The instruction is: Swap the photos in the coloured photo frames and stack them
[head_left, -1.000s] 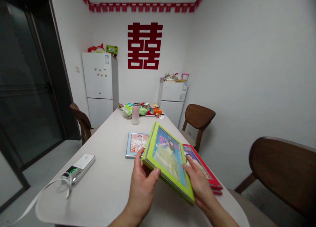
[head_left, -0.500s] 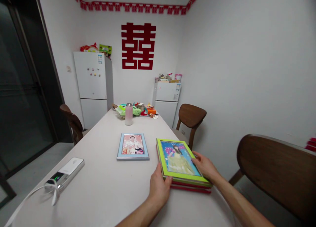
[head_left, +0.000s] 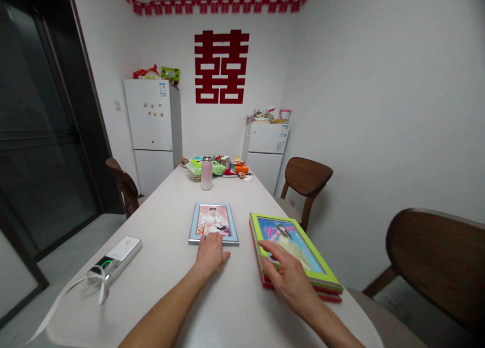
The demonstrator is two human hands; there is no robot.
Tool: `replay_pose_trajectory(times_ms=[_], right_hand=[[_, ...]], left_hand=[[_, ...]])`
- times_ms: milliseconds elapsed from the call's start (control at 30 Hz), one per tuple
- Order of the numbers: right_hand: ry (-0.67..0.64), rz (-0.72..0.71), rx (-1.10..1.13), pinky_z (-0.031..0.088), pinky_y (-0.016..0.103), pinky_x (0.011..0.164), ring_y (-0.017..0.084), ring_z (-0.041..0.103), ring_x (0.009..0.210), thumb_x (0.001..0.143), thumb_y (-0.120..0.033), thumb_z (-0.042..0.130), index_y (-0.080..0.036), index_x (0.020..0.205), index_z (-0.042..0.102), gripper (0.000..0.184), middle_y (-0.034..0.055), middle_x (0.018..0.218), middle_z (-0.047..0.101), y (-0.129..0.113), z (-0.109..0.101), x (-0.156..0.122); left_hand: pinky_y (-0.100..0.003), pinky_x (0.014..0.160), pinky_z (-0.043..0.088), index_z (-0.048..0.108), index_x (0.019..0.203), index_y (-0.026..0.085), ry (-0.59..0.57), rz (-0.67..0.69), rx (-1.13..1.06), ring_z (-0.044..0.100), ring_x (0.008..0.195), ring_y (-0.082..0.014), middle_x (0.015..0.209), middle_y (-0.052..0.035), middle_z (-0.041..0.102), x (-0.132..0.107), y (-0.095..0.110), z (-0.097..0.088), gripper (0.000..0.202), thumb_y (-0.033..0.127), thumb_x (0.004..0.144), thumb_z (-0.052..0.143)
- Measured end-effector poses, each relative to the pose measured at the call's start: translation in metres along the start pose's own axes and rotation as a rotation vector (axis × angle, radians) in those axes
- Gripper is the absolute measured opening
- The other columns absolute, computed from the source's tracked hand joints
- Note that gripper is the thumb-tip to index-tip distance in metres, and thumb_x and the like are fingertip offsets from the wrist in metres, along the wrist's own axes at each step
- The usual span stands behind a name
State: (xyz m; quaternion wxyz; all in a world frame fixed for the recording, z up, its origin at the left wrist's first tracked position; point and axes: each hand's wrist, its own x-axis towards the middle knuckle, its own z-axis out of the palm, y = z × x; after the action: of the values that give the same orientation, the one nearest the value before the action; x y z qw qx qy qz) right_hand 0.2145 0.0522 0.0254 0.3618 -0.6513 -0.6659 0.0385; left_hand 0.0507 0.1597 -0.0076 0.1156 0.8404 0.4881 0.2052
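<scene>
A light-blue picture frame (head_left: 193, 226) with a pink-toned photo lies flat on the table (head_left: 162, 292). My left hand (head_left: 211, 254) is at its near edge, fingers stretched over the rim and thumb out to the side; whether they press on it I cannot tell. To the right, a lime-green picture frame (head_left: 320, 254), its photo showing a figure in a yellow dress, rests on top of a red frame (head_left: 267, 281). My right hand (head_left: 284, 272) hovers over the left part of this stack, fingers apart and slightly bent, covering part of the photo.
A power bank (head_left: 123, 252) with a white cable lies at the table's left. Farther back stand a pink bottle (head_left: 206, 174) and a pile of snack packets (head_left: 217, 169). Wooden chairs (head_left: 307, 176) flank the table. Two white fridges (head_left: 149, 115) stand by the far wall.
Both hands have left the sides of the green-and-red stack. My left hand moved left to the blue frame; my right hand moved left across the stack. The view shifted slightly.
</scene>
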Motion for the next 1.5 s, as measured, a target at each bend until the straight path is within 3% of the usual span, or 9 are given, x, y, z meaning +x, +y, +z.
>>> replay_pose_trajectory(times_ms=[100,233,500,667,767,933,1133,1300,1500], right_hand=[[-0.049,-0.168,0.051,0.038,0.036,0.090,0.019,0.050,0.103,0.074,-0.025,0.040,-0.016,0.107,0.053,0.036,0.0089,0.109,0.057,-0.025,0.033,-0.013],[-0.092,-0.095,-0.017,0.036,0.038,0.092,0.022,0.047,0.107,0.072,-0.021,0.039,-0.008,0.111,0.050,0.042,0.0158,0.114,0.052,-0.023,0.062,-0.021],[-0.196,0.009,-0.068,0.030,0.035,0.096,0.021,0.041,0.112,0.074,-0.023,0.032,-0.004,0.116,0.044,0.047,0.0172,0.120,0.046,-0.017,0.074,-0.039],[-0.156,-0.001,0.041,0.034,0.037,0.093,0.021,0.045,0.109,0.076,-0.029,0.033,-0.009,0.114,0.046,0.045,0.0149,0.117,0.049,-0.018,0.071,-0.044],[-0.085,0.042,0.144,0.034,0.039,0.094,0.020,0.044,0.110,0.077,-0.035,0.035,-0.015,0.115,0.045,0.044,0.0123,0.118,0.049,-0.019,0.066,-0.043],[0.022,0.067,0.300,0.026,0.042,0.098,0.019,0.035,0.117,0.079,-0.039,0.032,-0.016,0.120,0.039,0.047,0.0107,0.126,0.041,-0.039,0.063,-0.031],[-0.179,-0.107,0.271,0.024,0.040,0.100,0.018,0.029,0.120,0.081,-0.038,0.032,-0.013,0.124,0.034,0.050,0.0112,0.130,0.036,-0.072,0.090,-0.023],[-0.263,-0.161,0.125,0.027,0.042,0.098,0.021,0.028,0.121,0.079,-0.040,0.036,-0.009,0.124,0.033,0.055,0.0157,0.130,0.034,-0.072,0.100,-0.027],[-0.306,-0.253,-0.113,0.030,0.043,0.093,0.024,0.036,0.115,0.077,-0.029,0.039,-0.015,0.119,0.042,0.045,0.0148,0.126,0.040,-0.058,0.097,-0.031]], left_hand=[[-0.043,0.088,0.028,0.053,0.093,0.013,-0.010,0.040,0.100,0.044,0.100,-0.0282,0.099,-0.0105,0.054,-0.017,-0.004,-0.008,0.032,0.030,0.067,0.060],[-0.039,0.083,0.033,0.053,0.090,0.016,-0.028,0.088,0.177,0.046,0.094,-0.0252,0.094,-0.0071,0.054,-0.065,0.001,-0.022,0.025,0.029,0.069,0.057],[-0.042,0.091,0.030,0.044,0.108,0.016,-0.183,0.327,0.073,0.042,0.107,-0.0257,0.117,-0.0112,0.047,-0.148,0.002,-0.029,0.048,0.035,0.066,0.059],[-0.041,0.099,0.021,0.045,0.108,0.014,-0.189,0.333,0.005,0.029,0.120,-0.0255,0.128,-0.0136,0.038,-0.157,-0.002,-0.011,0.048,0.027,0.064,0.060],[-0.038,0.099,0.024,0.046,0.109,0.012,-0.170,0.341,-0.080,0.031,0.118,-0.0244,0.125,-0.0134,0.041,-0.155,0.004,-0.022,0.044,0.020,0.066,0.054],[-0.030,0.085,0.040,0.039,0.113,0.015,0.193,0.090,-0.442,0.051,0.097,-0.0199,0.108,-0.0088,0.055,-0.141,0.017,-0.072,0.044,0.023,0.071,0.051],[-0.026,0.075,0.042,0.037,0.114,0.020,0.493,-0.216,-0.749,0.054,0.083,-0.0156,0.096,-0.0022,0.056,-0.126,0.005,-0.098,0.035,0.031,0.080,0.040],[-0.028,0.078,0.043,0.033,0.117,0.016,0.402,-0.278,-0.853,0.054,0.090,-0.0171,0.106,-0.0057,0.054,-0.138,-0.022,-0.079,0.042,0.031,0.078,0.042],[-0.036,0.092,0.034,0.029,0.123,0.011,0.169,-0.346,-0.605,0.044,0.109,-0.0220,0.121,-0.0116,0.047,-0.159,-0.047,-0.053,0.052,0.030,0.076,0.043]])
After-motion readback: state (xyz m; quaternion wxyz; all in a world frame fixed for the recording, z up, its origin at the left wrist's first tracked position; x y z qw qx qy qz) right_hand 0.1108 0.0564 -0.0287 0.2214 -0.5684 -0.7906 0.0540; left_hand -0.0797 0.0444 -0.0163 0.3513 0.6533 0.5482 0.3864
